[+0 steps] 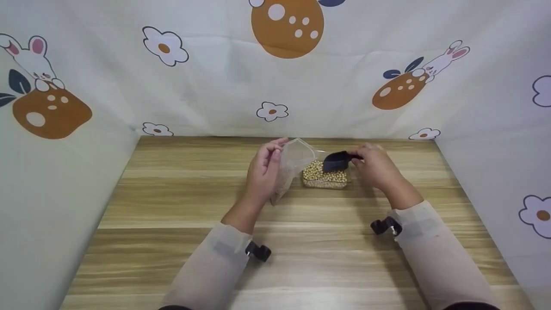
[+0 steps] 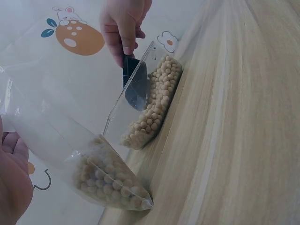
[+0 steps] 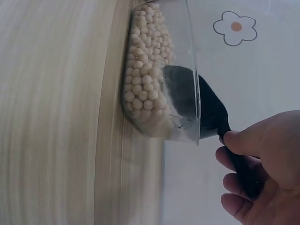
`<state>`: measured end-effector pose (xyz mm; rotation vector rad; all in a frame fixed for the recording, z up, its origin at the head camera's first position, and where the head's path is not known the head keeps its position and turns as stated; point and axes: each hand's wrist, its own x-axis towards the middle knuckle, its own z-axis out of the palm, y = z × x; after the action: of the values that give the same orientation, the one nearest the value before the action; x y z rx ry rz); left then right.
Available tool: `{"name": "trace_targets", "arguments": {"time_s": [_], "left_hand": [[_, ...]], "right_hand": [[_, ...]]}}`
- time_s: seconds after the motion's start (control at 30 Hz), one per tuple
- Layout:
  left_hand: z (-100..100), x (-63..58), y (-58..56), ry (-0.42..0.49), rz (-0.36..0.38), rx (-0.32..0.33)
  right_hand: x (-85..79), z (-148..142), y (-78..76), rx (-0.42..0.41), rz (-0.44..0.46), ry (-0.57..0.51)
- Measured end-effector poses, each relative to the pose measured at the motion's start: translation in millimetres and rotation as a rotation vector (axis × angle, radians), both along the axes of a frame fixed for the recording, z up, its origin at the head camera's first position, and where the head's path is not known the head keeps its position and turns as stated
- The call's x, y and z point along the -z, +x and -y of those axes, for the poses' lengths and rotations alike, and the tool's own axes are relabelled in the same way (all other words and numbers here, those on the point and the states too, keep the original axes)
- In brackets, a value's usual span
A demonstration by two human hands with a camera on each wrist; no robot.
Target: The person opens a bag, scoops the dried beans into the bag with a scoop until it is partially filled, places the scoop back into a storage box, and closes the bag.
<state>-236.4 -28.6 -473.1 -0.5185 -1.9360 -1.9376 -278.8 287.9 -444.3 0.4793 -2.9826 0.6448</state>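
Observation:
My left hand point(image 1: 263, 172) holds a clear plastic bag point(image 1: 300, 154) by its upper side, mouth spread toward the right. Soybeans point(image 2: 110, 180) fill the bag's bottom corner, which reaches down to the tabletop in the left wrist view. To the right of the bag stands a clear rectangular container point(image 1: 325, 185), with many soybeans point(image 3: 145, 70) inside. A black scoop point(image 1: 337, 161) is gripped by its handle in my right hand point(image 1: 376, 168). Its blade dips inside the container's wall, against the beans, as the right wrist view shows.
The wood-grain table point(image 1: 181, 193) ends at a white printed cloth point(image 1: 215, 86) behind the container. Similar cloth walls rise on the left and right sides. A small black camera mount point(image 1: 258, 251) sits on the left sleeve, another mount point(image 1: 386, 226) on the right.

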Motion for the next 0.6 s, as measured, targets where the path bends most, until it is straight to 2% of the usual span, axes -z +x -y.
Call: {"name": "trace_targets", "arguments": {"time_s": [0.17, 0.43, 0.6], "left_hand": [[-0.7, -0.2, -0.4, 0.004, -0.001, 0.0], [-1.0, 0.3, -0.3, 0.001, 0.007, -0.003], [-0.5, 1.2, -0.2, -0.005, 0.008, -0.003]], "right_hand": [[2.4, 5.7, -1.1, -0.034, -0.057, 0.064], [2.7, 11.0, -2.2, -0.031, -0.028, 0.102], [2.7, 13.3, -2.2, -0.048, -0.056, 0.105]]}}
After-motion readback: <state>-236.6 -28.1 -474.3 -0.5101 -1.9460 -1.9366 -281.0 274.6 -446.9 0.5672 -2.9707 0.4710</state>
